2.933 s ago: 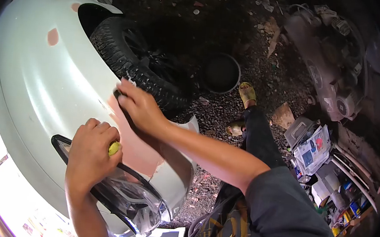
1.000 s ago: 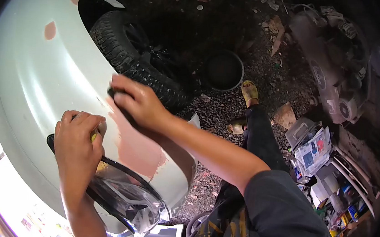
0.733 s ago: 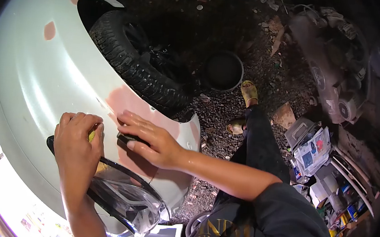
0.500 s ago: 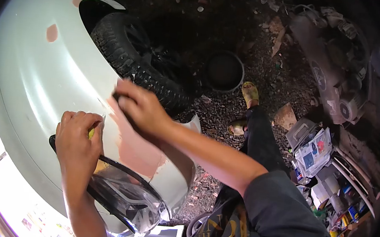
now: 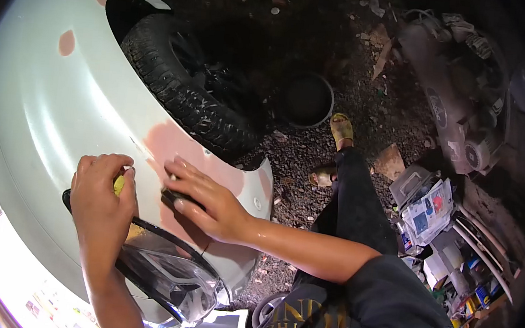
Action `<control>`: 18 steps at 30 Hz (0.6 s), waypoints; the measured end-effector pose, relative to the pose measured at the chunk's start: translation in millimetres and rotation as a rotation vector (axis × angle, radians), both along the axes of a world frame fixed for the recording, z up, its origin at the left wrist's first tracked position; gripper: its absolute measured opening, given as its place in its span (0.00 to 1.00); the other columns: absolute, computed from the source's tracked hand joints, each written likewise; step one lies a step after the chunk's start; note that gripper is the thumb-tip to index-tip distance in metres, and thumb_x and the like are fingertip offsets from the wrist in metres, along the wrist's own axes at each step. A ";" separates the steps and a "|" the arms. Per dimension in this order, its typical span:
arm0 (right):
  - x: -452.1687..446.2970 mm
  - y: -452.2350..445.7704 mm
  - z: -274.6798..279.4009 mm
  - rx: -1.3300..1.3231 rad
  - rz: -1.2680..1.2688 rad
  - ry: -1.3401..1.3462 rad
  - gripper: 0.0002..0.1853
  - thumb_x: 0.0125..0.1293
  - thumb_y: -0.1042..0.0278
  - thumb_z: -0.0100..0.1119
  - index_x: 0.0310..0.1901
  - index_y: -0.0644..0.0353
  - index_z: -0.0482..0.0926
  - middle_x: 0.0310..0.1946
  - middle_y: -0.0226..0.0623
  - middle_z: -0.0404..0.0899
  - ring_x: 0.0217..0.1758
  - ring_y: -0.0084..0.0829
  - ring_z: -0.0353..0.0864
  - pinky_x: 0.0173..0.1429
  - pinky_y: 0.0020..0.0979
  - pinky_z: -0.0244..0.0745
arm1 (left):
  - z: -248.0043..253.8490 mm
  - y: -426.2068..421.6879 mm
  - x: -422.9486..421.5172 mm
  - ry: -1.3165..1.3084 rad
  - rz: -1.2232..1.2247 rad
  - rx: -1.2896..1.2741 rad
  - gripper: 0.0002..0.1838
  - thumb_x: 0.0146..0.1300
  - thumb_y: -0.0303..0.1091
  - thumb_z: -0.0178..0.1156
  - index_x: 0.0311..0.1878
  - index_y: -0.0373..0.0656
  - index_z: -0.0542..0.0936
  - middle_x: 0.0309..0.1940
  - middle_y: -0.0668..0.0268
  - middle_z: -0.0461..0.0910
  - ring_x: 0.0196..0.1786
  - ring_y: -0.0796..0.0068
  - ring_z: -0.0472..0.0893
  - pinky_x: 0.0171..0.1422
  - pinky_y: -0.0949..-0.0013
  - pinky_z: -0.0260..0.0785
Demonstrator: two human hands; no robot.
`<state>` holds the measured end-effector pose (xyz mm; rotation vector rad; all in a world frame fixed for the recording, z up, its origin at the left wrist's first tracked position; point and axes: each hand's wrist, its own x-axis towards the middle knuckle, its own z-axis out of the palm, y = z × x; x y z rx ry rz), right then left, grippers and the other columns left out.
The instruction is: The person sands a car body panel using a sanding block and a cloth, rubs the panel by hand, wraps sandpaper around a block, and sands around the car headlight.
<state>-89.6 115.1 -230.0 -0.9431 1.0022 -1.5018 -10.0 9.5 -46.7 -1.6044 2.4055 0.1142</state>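
Observation:
My left hand [image 5: 105, 193] is closed around a yellow-green object [image 5: 119, 185] above the white car body [image 5: 58, 119], beside the headlight [image 5: 169, 278]. Most of that object is hidden by the fingers. My right hand [image 5: 211, 206] lies on the pinkish patch [image 5: 166, 142] of the fender, gripping a dark block [image 5: 174, 197] against the surface. Its fingers reach over the block, and the skin looks wet. Two smaller pinkish spots show farther up the fender, one of them a rounded spot [image 5: 67, 43].
A black tire [image 5: 175, 86] sits in the wheel arch. On the gravel are a round black tub [image 5: 306, 100] and my feet in yellow sandals [image 5: 342, 128]. At the right are a detached bumper [image 5: 441, 112], papers [image 5: 428, 211] and a pile of supplies [image 5: 466, 278].
My right hand has moved from the fender's edge near the tire back toward the headlight, still with the dark block. My left hand has shifted slightly left since the earliest frame.

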 end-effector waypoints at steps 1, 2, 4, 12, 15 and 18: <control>-1.6 4.0 -2.0 -0.038 0.014 -0.009 0.19 0.73 0.72 0.58 0.63 0.65 0.80 0.71 0.51 0.76 0.79 0.50 0.70 0.81 0.43 0.64 | -0.6 0.2 1.7 -0.001 0.006 0.004 0.07 0.66 0.26 0.63 0.45 0.38 0.85 0.40 0.57 0.83 0.47 0.58 0.81 0.56 0.59 0.73; -1.0 5.9 -2.9 -0.078 0.027 -0.021 0.19 0.72 0.72 0.58 0.63 0.64 0.80 0.71 0.51 0.76 0.80 0.51 0.69 0.82 0.45 0.63 | -0.6 -0.5 2.7 -0.003 0.011 0.006 0.07 0.66 0.26 0.63 0.45 0.38 0.85 0.40 0.57 0.83 0.48 0.58 0.81 0.56 0.59 0.73; 2.0 -29.7 -25.1 -0.042 -0.016 -0.009 0.19 0.72 0.72 0.59 0.63 0.66 0.80 0.70 0.52 0.77 0.78 0.51 0.71 0.81 0.43 0.65 | -1.4 -2.7 2.7 -0.002 0.012 0.005 0.07 0.66 0.26 0.63 0.46 0.38 0.84 0.41 0.57 0.83 0.48 0.58 0.82 0.56 0.59 0.74; -49.0 -149.5 -118.6 0.334 -0.019 0.030 0.25 0.66 0.69 0.67 0.63 0.67 0.79 0.59 0.54 0.81 0.57 0.48 0.84 0.63 0.41 0.78 | -6.1 -11.5 12.3 0.072 0.026 -0.127 0.05 0.66 0.27 0.65 0.43 0.39 0.84 0.41 0.61 0.84 0.50 0.59 0.81 0.57 0.60 0.74; -106.6 -108.0 -128.7 0.405 0.104 0.053 0.37 0.64 0.69 0.69 0.74 0.65 0.68 0.66 0.56 0.77 0.57 0.43 0.85 0.62 0.40 0.79 | -10.3 -14.0 12.4 0.124 0.090 -0.115 0.08 0.69 0.30 0.64 0.48 0.39 0.84 0.46 0.59 0.83 0.52 0.59 0.81 0.62 0.60 0.73; -149.3 -70.2 -115.6 0.365 0.287 0.064 0.48 0.64 0.71 0.70 0.82 0.60 0.53 0.71 0.55 0.72 0.69 0.41 0.77 0.71 0.35 0.73 | -30.8 -11.0 9.4 0.158 0.075 -0.205 0.08 0.68 0.31 0.66 0.47 0.40 0.84 0.45 0.59 0.83 0.53 0.58 0.81 0.60 0.58 0.73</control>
